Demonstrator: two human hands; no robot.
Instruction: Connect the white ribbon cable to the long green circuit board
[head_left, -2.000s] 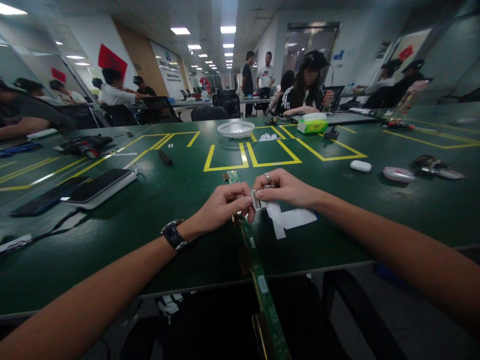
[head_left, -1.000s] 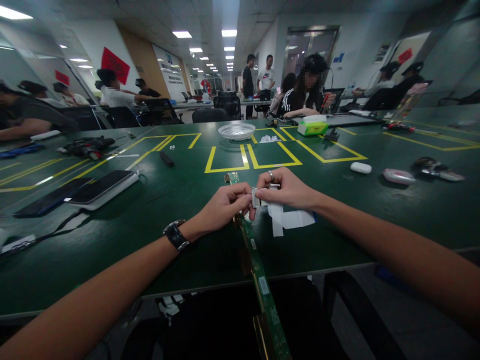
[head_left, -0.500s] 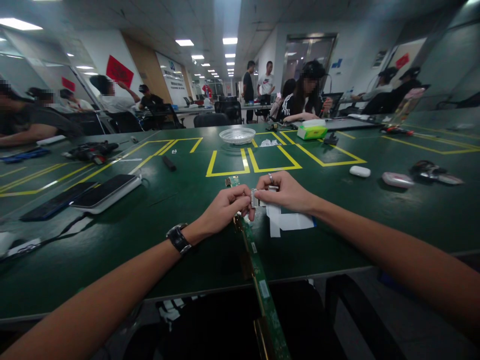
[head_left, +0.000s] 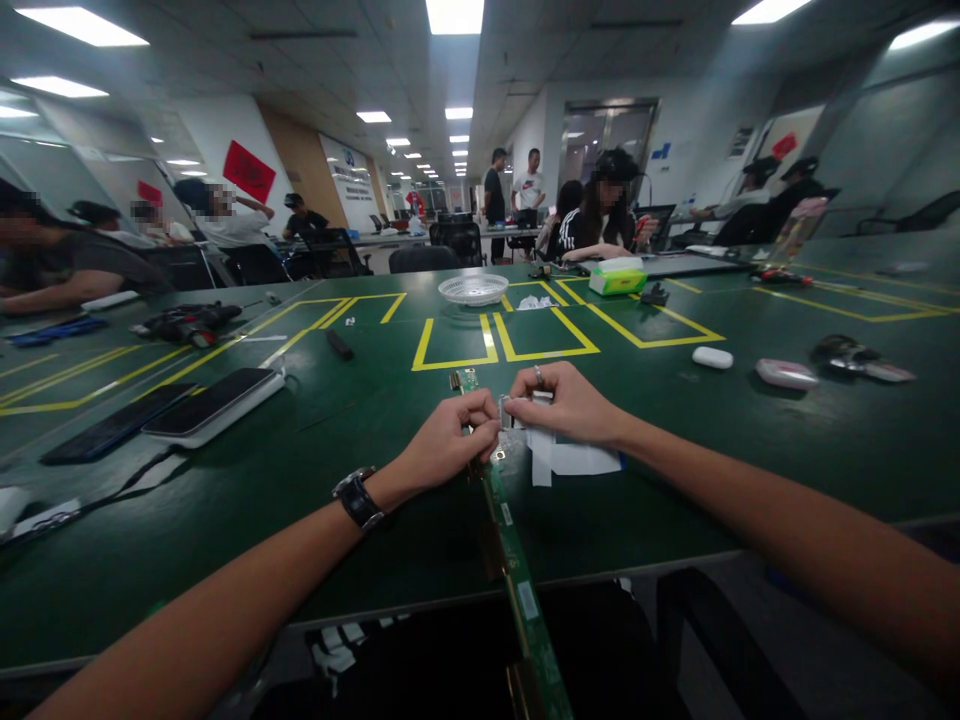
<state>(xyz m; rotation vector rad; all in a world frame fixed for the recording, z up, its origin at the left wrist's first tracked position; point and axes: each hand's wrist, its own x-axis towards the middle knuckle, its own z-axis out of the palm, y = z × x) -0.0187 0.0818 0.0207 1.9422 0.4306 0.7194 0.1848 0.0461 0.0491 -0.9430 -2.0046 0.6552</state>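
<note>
A long, narrow green circuit board [head_left: 513, 545] runs from the table over its front edge toward me, with copper-coloured flaps along its left side. My left hand [head_left: 454, 440] is closed in a pinch above the board's far part; what its fingertips hold, if anything, is hidden. Just to the right, my right hand [head_left: 564, 405] pinches a small silvery-white piece [head_left: 506, 411] between thumb and finger. That piece reaches close to the left fingertips, and I cannot tell whether they touch it. Under my right hand lie white paper strips [head_left: 581, 458], partly covered by it.
A white mesh basket [head_left: 473, 290] stands farther back, near a green tissue pack [head_left: 617, 278]. On the left lie a power bank [head_left: 214, 405] and a dark phone [head_left: 120, 425]. A white case [head_left: 712, 357] sits at right. Several people sit around the table and beyond.
The view has tilted up slightly, so the table sits lower in the picture. My left fingers have curled in and drawn back a little from the silvery piece; my right hand still pinches it.
</note>
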